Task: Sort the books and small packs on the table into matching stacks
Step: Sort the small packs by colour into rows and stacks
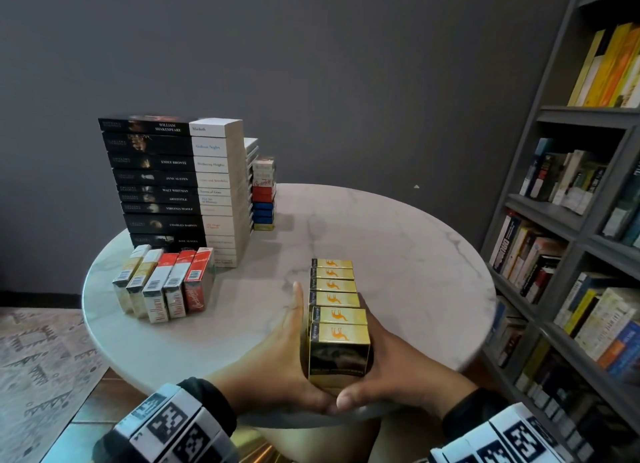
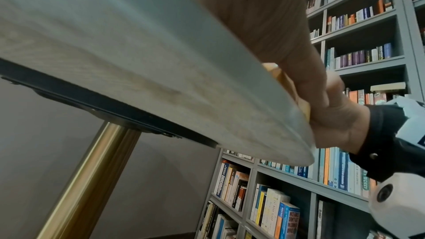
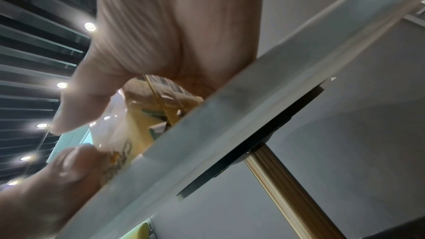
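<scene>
Several yellow packs (image 1: 337, 300) with a camel print stand in a tight row on the round marble table (image 1: 398, 241), running away from me. My left hand (image 1: 284, 351) lies flat against the row's left side with straight fingers. Against the right side presses my right hand (image 1: 398, 365), its fingers mostly hidden behind the packs. Both thumbs meet in front of the nearest pack. The right wrist view shows my right hand (image 3: 179, 24) against a yellow pack (image 3: 142, 115) above the table edge (image 3: 253, 106).
A tall stack of black-and-white books (image 1: 180, 185) stands at the back left. In front of it, gold and red packs (image 1: 166, 286) stand in a row. A mixed pile of packs (image 1: 264, 194) sits behind the books. Bookshelves (image 1: 571, 220) fill the right side.
</scene>
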`<state>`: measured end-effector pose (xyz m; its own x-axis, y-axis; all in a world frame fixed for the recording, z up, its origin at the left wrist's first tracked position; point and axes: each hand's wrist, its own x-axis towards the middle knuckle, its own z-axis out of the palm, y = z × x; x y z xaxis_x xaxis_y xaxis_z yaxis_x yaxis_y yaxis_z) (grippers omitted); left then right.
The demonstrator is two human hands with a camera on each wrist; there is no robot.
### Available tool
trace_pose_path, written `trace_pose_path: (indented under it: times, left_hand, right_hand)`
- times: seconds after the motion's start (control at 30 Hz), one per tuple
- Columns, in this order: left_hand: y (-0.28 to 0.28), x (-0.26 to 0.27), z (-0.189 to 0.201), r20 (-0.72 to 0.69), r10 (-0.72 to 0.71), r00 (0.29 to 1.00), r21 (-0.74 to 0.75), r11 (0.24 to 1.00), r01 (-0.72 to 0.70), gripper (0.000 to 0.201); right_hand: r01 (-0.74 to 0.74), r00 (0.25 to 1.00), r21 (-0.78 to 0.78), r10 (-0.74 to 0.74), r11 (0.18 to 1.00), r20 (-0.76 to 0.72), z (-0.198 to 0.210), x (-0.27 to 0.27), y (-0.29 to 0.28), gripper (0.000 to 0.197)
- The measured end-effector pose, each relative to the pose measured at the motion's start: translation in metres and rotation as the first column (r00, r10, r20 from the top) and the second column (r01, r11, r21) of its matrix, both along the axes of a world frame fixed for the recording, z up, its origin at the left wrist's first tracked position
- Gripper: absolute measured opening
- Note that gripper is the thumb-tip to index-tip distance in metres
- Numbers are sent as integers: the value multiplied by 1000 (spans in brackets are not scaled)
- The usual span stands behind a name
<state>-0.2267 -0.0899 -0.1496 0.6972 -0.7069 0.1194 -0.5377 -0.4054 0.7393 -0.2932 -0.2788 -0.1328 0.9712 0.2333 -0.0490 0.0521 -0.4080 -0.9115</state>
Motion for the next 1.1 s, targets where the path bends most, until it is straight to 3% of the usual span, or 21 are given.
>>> trace_pose_path:
  times: [0.33,0.57,0.8,0.87,1.0,1.1]
  left_hand:
    - [-6,1,1,93,-43,995,21,999,41,141]
    - [-8,6,-9,220,-61,974,221,975,11,122]
    - [-9,14,-21,295,-79,952,415,908,-53,130]
    - [-11,14,-19,244,-56,968,381,924,-43,126]
    - [-12,10,1,-72,38,997,114,993,-30,113]
    - [-14,0,36,-216,-40,976,-70,997,25,88]
  right_hand:
    - [-7,999,24,6,1000,48,-3,7,1,134]
    - [6,997,12,-7,1000,82,-7,9,7,144]
    - [5,994,19,-7,1000,108,-7,6,11,136]
    - [22,997,42,-26,999,79,-5,6,12,130]
    - [47,999,217,-41,975,-30,12,7,15,94]
    - [57,998,321,-41,945,-55,31,9,18,84]
